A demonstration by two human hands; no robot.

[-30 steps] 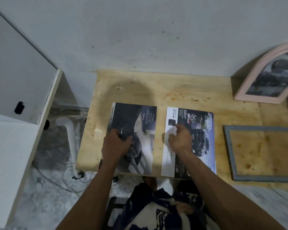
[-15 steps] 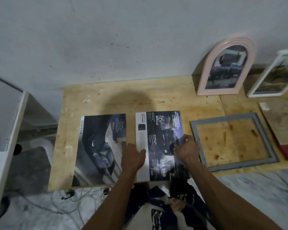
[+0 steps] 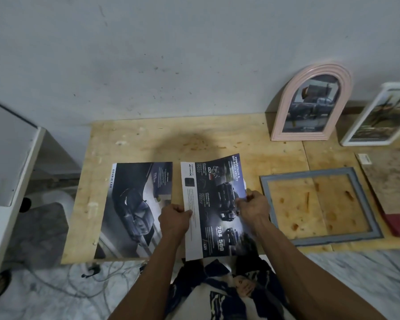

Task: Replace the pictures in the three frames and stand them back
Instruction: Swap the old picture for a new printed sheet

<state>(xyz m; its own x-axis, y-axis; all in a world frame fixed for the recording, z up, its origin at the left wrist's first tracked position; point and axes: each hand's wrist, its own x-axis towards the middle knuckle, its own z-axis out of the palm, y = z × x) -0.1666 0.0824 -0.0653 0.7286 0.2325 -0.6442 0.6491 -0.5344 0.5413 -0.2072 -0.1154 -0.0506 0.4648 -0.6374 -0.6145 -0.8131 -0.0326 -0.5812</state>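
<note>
Lifted since before: glossy rectangular sheet [image 3: 214, 209], both hands [image 3: 174, 219] [image 3: 254, 207] pinching.

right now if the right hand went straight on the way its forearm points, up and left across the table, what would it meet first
The right hand already grips the dark car brochure page, so it would push into that sheet first. Beyond it lies bare plywood tabletop, then the grey wall; depth is uncertain.

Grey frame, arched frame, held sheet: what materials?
Grey frame: looks like painted wood, matte, scuffed edges. Arched frame: pink, ribbed moulding, plastic or painted wood, unclear. Held sheet: thin glossy printed paper, bowing between left hand and right hand.
</note>
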